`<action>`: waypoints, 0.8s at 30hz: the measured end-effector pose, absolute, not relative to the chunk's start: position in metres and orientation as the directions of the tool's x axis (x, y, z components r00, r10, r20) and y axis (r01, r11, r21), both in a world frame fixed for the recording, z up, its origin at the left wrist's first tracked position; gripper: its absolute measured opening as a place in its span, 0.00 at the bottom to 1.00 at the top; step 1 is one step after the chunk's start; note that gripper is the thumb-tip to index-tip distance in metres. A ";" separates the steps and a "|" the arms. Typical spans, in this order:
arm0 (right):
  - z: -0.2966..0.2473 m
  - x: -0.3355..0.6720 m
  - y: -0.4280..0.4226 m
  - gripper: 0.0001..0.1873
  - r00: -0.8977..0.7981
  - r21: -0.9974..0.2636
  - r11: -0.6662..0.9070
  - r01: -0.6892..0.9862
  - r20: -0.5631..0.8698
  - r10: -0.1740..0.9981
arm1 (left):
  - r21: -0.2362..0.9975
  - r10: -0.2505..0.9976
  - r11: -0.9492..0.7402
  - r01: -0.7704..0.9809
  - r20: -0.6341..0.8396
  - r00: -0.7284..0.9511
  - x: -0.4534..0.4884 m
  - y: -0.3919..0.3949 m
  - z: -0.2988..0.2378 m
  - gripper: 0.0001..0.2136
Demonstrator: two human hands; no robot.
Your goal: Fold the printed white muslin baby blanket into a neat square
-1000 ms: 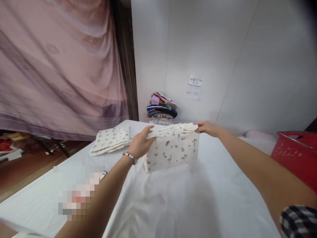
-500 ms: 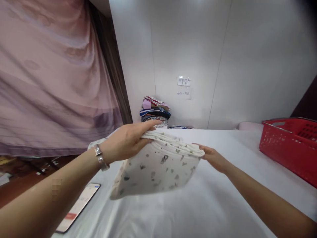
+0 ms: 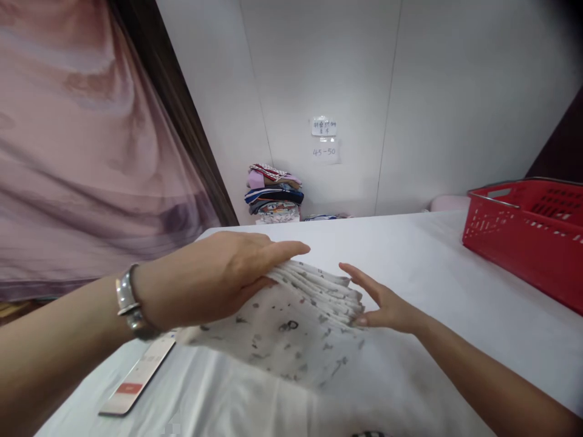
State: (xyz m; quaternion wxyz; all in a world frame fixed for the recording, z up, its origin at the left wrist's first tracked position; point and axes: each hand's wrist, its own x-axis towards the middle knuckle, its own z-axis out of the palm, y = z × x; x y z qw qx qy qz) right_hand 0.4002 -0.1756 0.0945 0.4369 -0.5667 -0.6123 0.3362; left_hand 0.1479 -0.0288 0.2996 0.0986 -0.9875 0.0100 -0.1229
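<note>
In the head view, the printed cloth (image 3: 296, 328), already folded into several layers, is held low on the white table (image 3: 432, 261), clasped at its folded edge by the left hand (image 3: 218, 279) and touched by the right hand (image 3: 382, 303) with straight, open fingers, not yet released.

Our left hand (image 3: 214, 276) covered the near top of the folded cloth (image 3: 296, 328). Its thumb was hidden, so we could not tell the grip. The phone (image 3: 136, 382) lay partly under that wrist. The red basket (image 3: 523, 237) was cut by the right edge. We found the upper wall note (image 3: 323, 126) illegible.
</note>
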 end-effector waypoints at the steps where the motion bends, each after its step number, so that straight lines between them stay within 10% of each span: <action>1: 0.101 0.398 -0.175 0.52 0.002 -0.883 0.147 0.445 0.166 0.986 | -0.203 -0.045 -0.979 -0.002 0.209 0.977 0.150 -0.029 0.299 0.19; 11: 0.109 0.350 -0.190 0.62 -0.056 -0.567 0.218 0.794 0.288 0.956 | -0.293 0.259 -0.912 0.288 0.134 0.957 0.153 -0.014 0.297 0.24; 24: 0.129 0.423 -0.120 0.22 0.302 -0.602 -0.093 0.793 0.255 0.919 | -0.245 0.466 -0.831 0.500 0.186 0.865 0.180 0.033 0.290 0.22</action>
